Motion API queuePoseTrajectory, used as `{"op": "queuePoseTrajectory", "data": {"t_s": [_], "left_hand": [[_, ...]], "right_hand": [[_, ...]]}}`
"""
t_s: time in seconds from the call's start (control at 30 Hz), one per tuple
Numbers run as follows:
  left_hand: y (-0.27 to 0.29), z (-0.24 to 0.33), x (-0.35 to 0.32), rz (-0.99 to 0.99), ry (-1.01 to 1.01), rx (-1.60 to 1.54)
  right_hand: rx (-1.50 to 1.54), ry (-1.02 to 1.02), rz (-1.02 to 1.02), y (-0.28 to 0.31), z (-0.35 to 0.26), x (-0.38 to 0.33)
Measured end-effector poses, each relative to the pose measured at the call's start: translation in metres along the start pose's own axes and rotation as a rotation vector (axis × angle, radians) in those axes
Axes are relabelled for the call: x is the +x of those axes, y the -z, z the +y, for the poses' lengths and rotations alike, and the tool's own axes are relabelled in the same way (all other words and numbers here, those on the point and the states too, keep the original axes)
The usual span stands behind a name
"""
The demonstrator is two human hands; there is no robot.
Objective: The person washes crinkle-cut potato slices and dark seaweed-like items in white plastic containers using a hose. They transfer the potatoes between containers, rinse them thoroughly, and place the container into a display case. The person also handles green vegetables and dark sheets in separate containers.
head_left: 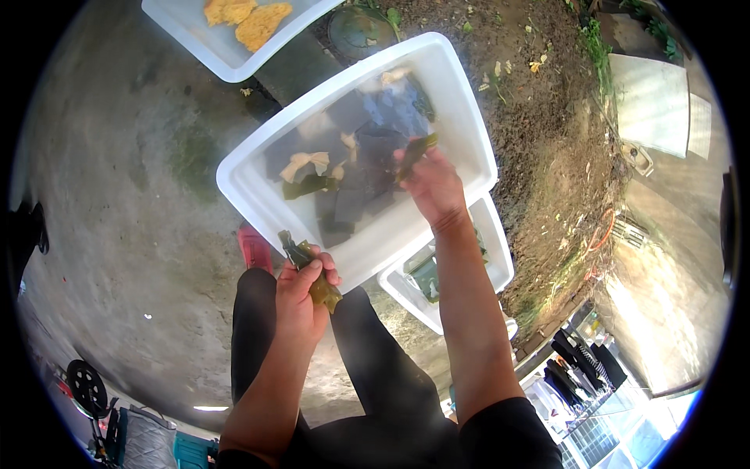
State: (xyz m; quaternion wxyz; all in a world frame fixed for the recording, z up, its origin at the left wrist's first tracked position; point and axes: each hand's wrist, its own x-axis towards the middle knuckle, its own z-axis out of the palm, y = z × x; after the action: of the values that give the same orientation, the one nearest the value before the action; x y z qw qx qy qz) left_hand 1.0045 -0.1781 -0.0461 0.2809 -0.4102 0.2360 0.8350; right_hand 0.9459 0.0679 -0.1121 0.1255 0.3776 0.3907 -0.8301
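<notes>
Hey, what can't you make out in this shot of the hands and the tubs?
- Second tub, head view: mostly hidden by the big tub and the right forearm.
- Far tub: cut off by the top edge.
- Pieces in the big tub: blurred by water glare; kind unclear.
- Left hand: fist hides most of its green strip.
- Right hand: its green piece is too small to tell.

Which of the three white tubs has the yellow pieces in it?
The tub at the top left, cut off by the picture's edge. The big middle tub holds water with dark leaves; the small tub under it holds green bits.
</notes>
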Motion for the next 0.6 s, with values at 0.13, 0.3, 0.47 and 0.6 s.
{"op": "queuePoseTrajectory", "data": {"t_s": [0.13,0.3,0.47,0.6], "left_hand": [[-0.001,0.001,0.001,0.006,0.01,-0.006],[-0.001,0.002,0.0,0.007,0.012,-0.025],[0.002,0.003,0.0,0.027,0.0,-0.038],[0.004,0.006,-0.001,0.034,-0.005,-0.057]], "right_hand": [[0.006,-0.011,0.003,-0.008,0.0,0.001],[-0.382,0.081,0.194,-0.012,0.009,0.01],[-1.41,0.717,0.206,-0.028,0.075,0.012],[-1.627,0.83,-0.053,-0.073,0.11,0.007]]}}
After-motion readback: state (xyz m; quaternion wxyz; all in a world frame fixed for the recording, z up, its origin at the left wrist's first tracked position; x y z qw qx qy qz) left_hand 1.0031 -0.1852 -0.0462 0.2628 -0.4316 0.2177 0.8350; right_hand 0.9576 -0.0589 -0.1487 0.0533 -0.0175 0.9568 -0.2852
